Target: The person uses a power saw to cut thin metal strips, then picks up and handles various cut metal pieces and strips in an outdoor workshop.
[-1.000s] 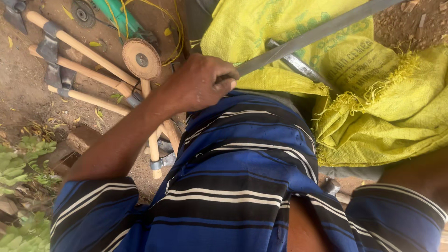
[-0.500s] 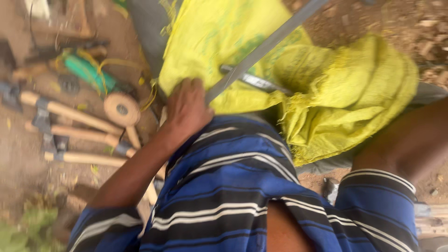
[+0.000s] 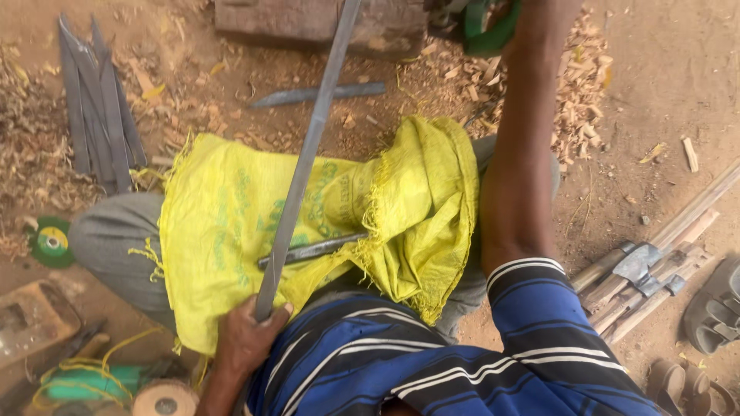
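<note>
My left hand is closed around the near end of a long flat grey metal bar. The bar slants up and away over a yellow woven sack draped across my lap. A shorter dark metal piece lies on the sack beside the bar. My right forearm stretches forward to the top edge next to a green object. The right hand itself is cut off by the frame.
A wooden block and a loose blade lie ahead on dirt strewn with wood shavings. A bundle of blades and a green disc sit left. Wooden-handled hammers and sandals lie right.
The view has swung from the tools on my left to straight ahead over the sack. My left hand keeps its grip on the bar. My right arm now reaches forward.
</note>
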